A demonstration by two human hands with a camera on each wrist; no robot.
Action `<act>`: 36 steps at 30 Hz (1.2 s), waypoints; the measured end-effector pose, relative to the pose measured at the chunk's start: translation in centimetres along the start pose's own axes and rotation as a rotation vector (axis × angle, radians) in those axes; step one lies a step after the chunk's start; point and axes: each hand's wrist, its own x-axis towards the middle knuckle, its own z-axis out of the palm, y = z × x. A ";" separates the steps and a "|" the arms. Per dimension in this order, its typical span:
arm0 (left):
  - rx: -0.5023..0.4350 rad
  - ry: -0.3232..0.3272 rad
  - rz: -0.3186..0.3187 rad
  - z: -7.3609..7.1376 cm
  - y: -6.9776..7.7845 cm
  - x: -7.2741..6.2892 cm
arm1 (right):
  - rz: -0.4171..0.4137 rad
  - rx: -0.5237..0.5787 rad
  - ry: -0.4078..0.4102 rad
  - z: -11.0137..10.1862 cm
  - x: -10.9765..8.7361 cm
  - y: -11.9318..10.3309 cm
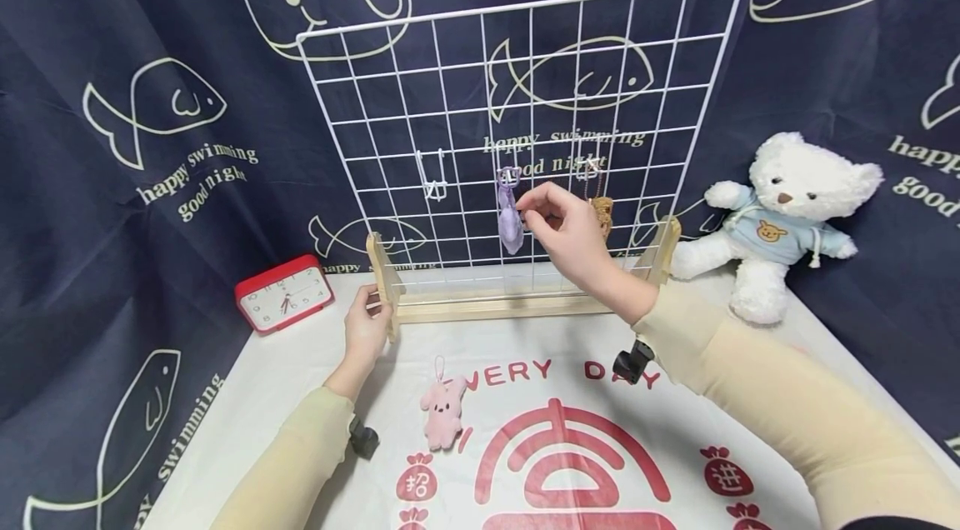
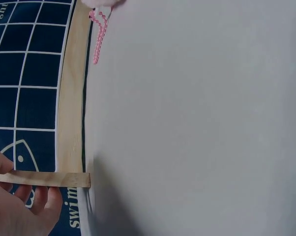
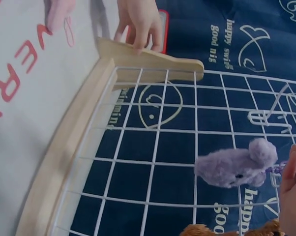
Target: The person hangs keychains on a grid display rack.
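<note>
A purple plush keychain (image 1: 511,223) hangs by its strap at a white hook on the white wire grid (image 1: 532,55). My right hand (image 1: 564,230) is right beside it, thumb and index finger bent close together at its edge; I cannot tell whether they pinch it. In the right wrist view the purple plush (image 3: 231,164) dangles in front of the wires, with fingers (image 3: 293,169) by its strap. With thumb and fingers on opposite sides, my left hand (image 1: 365,330) grips the grid stand's wooden end piece (image 2: 49,178). Partly behind the right hand hangs a brown plush keychain (image 1: 602,213).
An unused white hook (image 1: 433,190) hangs on the grid's left. On the table, a pink plush keychain (image 1: 443,413) lies in front of the stand's wooden base (image 1: 495,307). A red clock (image 1: 285,293) stands left, a white teddy bear (image 1: 780,213) right. Dark printed cloth (image 1: 172,5) hangs behind.
</note>
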 end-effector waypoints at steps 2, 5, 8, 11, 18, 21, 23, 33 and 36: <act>0.003 0.005 0.001 0.0 -0.1 0.0 | -0.009 0.022 -0.033 0.1 -0.5 0.0; 0.003 0.011 0.004 0.0 -0.1 0.0 | -0.024 0.054 -0.090 0.2 -1.2 0.2; -0.001 0.014 0.004 0.0 0.1 0.0 | -0.039 0.074 -0.147 0.3 -2.0 0.6; -0.002 0.011 0.002 0.0 0.2 -0.1 | -0.052 0.087 -0.197 0.4 -2.7 1.1; -0.001 0.011 -0.006 0.0 0.2 -0.1 | -0.056 0.116 -0.296 1.3 -4.4 2.3; -0.005 0.013 0.001 0.0 0.3 -0.1 | -0.039 0.106 -0.331 1.8 -5.1 2.8; -0.007 0.013 0.004 -0.1 0.3 -0.2 | -0.027 0.100 -0.357 2.3 -5.6 3.3; -0.005 0.003 0.000 0.0 0.2 -0.1 | 0.037 0.079 -0.478 4.1 -7.9 5.1; -0.003 0.004 0.003 0.0 0.2 0.0 | 0.054 0.042 -0.513 4.6 -8.3 5.4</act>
